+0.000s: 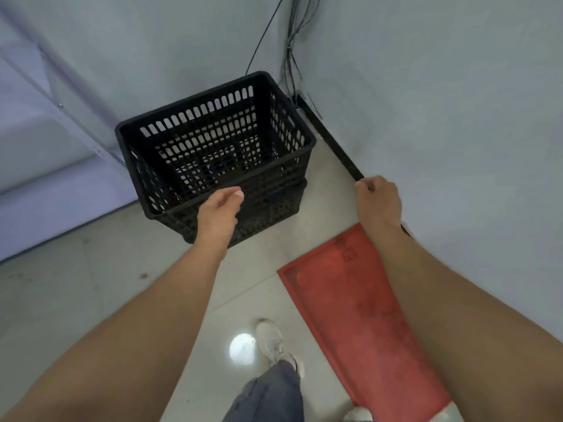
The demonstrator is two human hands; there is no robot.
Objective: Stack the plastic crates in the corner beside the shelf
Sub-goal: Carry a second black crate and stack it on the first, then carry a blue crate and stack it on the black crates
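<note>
In the corner ahead of me, my left hand (220,205) hovers just over the near rim of the top crate (213,141), fingers loosely curled and holding nothing; I cannot tell whether they brush the plastic. My right hand (377,199) hangs off to the side, well apart from the crates, fingers curled inward; it sits right at the end of the black baseboard strip (332,141), and I cannot tell whether it grips anything.

The top crate sits nested in a lower crate (259,217), both on the floor against the wall, with the pale shelf frame (61,108) just to their left. I judge the stacking step as done for this pair, with both hands off the load. The next move, if more crates remain, calls for turning away to fetch one, then lowering it squarely so the rims seat.

The crates are black moulded plastic, rectangular, tapered, with slotted lattice walls and a thick rolled rim. The floor (76,284) is glossy pale tile. A flat red mat (350,315) with a raised edge lies under my right arm. Thin cables (292,41) run down the wall corner.
</note>
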